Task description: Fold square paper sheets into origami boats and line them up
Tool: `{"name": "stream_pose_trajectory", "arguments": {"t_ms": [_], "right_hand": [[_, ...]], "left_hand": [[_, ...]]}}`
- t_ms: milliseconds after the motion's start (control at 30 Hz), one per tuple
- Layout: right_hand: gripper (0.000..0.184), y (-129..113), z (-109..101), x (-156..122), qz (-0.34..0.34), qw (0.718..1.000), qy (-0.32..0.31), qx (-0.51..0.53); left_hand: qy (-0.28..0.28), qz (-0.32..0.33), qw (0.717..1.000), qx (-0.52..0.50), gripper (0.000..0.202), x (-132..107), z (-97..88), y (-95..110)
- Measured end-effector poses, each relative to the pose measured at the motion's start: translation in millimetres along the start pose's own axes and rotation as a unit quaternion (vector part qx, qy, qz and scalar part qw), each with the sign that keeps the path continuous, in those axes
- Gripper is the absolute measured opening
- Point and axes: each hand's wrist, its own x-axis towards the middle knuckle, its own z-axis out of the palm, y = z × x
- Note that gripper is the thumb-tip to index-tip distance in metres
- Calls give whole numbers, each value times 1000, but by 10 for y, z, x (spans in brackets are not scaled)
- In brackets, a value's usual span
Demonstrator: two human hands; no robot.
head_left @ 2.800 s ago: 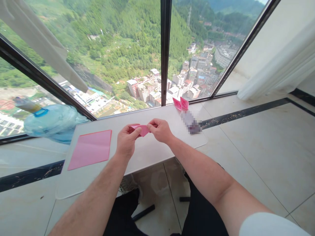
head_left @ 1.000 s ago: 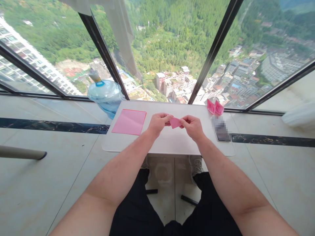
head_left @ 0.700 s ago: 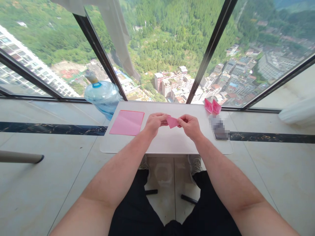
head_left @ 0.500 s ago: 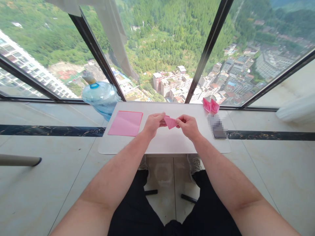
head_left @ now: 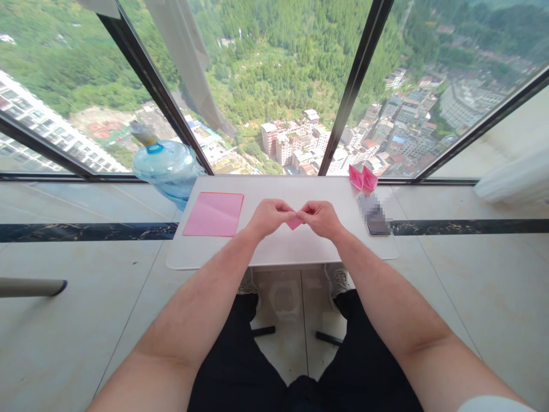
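A small piece of folded pink paper (head_left: 294,224) is pinched between my two hands above the middle of the white table. My left hand (head_left: 273,216) grips it from the left with thumb and fingers together. From the other side my right hand (head_left: 319,218) pinches it, the two thumbs almost meeting. Fingers cover most of the paper, and only its lower point shows. To the left lies a stack of square pink paper sheets (head_left: 214,214) with a red-orange edge. Folded pink paper shapes (head_left: 362,178) stand at the table's far right corner.
The small white table (head_left: 274,254) stands against the window. A phone-like object (head_left: 377,220), partly blurred out, lies at its right end. Behind the left end leans a large blue water bottle (head_left: 165,166). A grey pole (head_left: 32,286) reaches in at left.
My hands have drawn closer together over the folded paper, with the thumbs now at its upper edge, so less of it shows. The whole view has shifted slightly.
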Motion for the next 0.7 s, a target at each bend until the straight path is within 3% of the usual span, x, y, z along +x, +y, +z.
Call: {"name": "stream_pose_trajectory", "arguments": {"t_ms": [167, 400, 567, 700], "right_hand": [[23, 67, -45, 42, 35, 998, 6, 59], [22, 109, -114, 95, 68, 992, 20, 107], [20, 116, -144, 100, 59, 991, -1, 119], [17, 130, -130, 97, 30, 996, 42, 67]], "left_hand": [[41, 10, 999, 12, 18, 21, -35, 12], [38, -12, 999, 6, 19, 17, -98, 29], [-1, -38, 998, -56, 23, 30, -173, 35], [-61, -33, 997, -19, 26, 31, -214, 11]]}}
